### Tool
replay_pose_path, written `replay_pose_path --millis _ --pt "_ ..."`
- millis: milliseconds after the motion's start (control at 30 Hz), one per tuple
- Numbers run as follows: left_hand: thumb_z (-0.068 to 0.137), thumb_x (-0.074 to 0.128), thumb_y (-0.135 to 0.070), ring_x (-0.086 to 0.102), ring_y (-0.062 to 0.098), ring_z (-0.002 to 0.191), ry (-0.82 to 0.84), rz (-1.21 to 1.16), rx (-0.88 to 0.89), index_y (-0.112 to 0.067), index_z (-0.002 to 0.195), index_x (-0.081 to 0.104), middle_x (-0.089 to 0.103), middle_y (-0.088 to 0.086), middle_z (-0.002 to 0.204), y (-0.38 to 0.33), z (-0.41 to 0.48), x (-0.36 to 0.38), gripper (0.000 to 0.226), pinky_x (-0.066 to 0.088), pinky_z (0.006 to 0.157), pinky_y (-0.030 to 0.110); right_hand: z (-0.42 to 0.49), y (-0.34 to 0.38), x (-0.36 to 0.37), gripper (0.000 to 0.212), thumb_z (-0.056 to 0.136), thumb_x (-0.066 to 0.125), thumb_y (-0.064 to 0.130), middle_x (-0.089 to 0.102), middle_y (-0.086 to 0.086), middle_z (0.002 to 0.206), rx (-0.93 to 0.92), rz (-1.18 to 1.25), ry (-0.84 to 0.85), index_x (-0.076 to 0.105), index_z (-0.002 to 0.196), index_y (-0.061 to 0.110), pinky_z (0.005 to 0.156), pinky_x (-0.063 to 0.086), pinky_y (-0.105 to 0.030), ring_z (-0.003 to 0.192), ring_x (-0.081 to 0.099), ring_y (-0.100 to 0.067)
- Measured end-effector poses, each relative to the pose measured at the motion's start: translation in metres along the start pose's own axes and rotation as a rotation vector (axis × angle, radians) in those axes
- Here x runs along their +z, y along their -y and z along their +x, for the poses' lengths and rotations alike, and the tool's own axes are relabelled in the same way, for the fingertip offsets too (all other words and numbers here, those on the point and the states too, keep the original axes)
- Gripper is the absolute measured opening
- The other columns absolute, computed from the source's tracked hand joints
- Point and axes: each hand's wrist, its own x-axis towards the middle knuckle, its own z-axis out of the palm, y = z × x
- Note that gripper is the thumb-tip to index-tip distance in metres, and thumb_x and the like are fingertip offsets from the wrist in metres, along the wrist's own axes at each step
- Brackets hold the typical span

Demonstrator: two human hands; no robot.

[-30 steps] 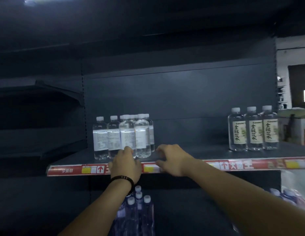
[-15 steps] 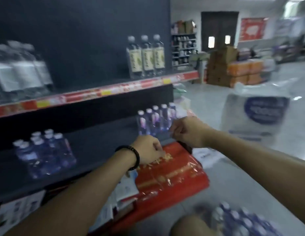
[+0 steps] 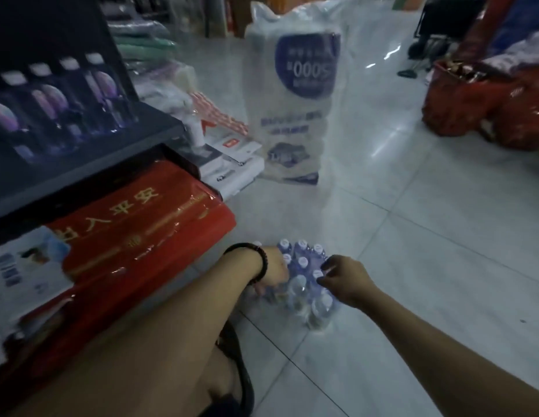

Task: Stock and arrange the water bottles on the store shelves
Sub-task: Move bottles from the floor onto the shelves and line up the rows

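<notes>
On my far left the shelf (image 3: pixel 117 145) carries a row of purple-labelled bottles (image 3: pixel 66 94), standing upright with white caps and pushed close together so the row reads as one block. Under the shelf a red wrapped pack (image 3: pixel 135 224) lies flat on the floor (image 3: pixel 427 236), tucked half beneath it, I judge to keep the aisle free. Just right of that lie white boxes (image 3: pixel 232 167), and beyond them a tall white plastic-wrapped bundle (image 3: pixel 295 94) stands on end; what it holds I cannot read.

My left hand (image 3: pixel 272 273), with a dark bracelet (image 3: pixel 262 261) at the wrist, is curled down over the near-left side of the pack of water bottles (image 3: pixel 304 285), fingers hooked round its edge. The pack sits on the floor between my hands, well apart from the shelf. It is a tight cluster of small clear bottles, caps up, seemingly bound in film, though that is blurred. My right hand (image 3: pixel 343 279) is curled over the caps on the pack's right side, fingertips pinched into it. I hold both flanks because one grip would let it sag.

Far right stands a red basket (image 3: pixel 472 100), its contents unclear.
</notes>
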Motion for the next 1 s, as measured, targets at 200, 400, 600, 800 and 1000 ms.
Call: replay_pose_path --millis 200,400,600,800,1000 --pt "0.098 0.059 -0.022 0.059 0.036 0.125 -0.164 0.024 -0.086 -0.016 0.133 0.060 0.057 0.010 0.142 -0.011 0.085 0.082 0.036 0.050 0.107 0.049 0.007 -0.103 0.075 0.067 0.079 0.081 0.015 0.063 -0.012 0.113 0.192 0.009 0.055 0.054 0.141 0.020 0.079 0.046 -0.034 0.110 0.061 -0.033" --pt "0.089 0.058 -0.007 0.050 0.038 0.135 -0.336 -0.159 -0.121 -0.040 0.145 0.035 0.032 0.001 0.157 -0.007 0.138 0.123 0.069 0.051 0.104 0.055 0.024 -0.117 0.135 0.085 0.082 0.082 0.028 0.049 -0.004 0.117 0.227 0.082 0.013 0.037 0.153 0.042 0.085 0.055 -0.038 0.105 0.062 -0.028" --pt "0.092 0.053 0.006 0.030 0.023 0.155 -0.359 -0.269 -0.008 -0.028 0.161 0.029 0.021 -0.006 0.172 -0.004 0.160 0.152 0.080 0.034 0.124 0.041 0.035 -0.120 0.177 0.078 0.078 0.086 0.028 0.044 0.000 0.116 0.280 0.185 -0.168 0.042 0.141 0.040 0.075 0.054 -0.034 0.096 0.059 -0.022" --pt "0.092 0.063 -0.008 0.048 0.028 0.130 -0.504 -0.130 -0.027 -0.023 0.128 0.047 0.047 0.001 0.139 -0.011 0.181 0.152 0.043 0.053 0.096 0.044 0.045 -0.108 0.198 0.071 0.073 0.080 0.059 0.063 0.001 0.116 0.360 0.300 -0.314 0.041 0.126 0.031 0.076 0.059 -0.047 0.104 0.065 -0.028" --pt "0.093 0.060 -0.002 0.046 0.030 0.125 -0.437 -0.091 -0.012 -0.024 0.122 0.056 0.042 0.004 0.134 -0.004 0.192 0.148 0.037 0.053 0.097 0.041 0.042 -0.123 0.209 0.072 0.070 0.086 0.046 0.045 0.002 0.110 0.423 0.277 -0.319 0.047 0.131 0.039 0.072 0.055 -0.039 0.103 0.057 -0.027"
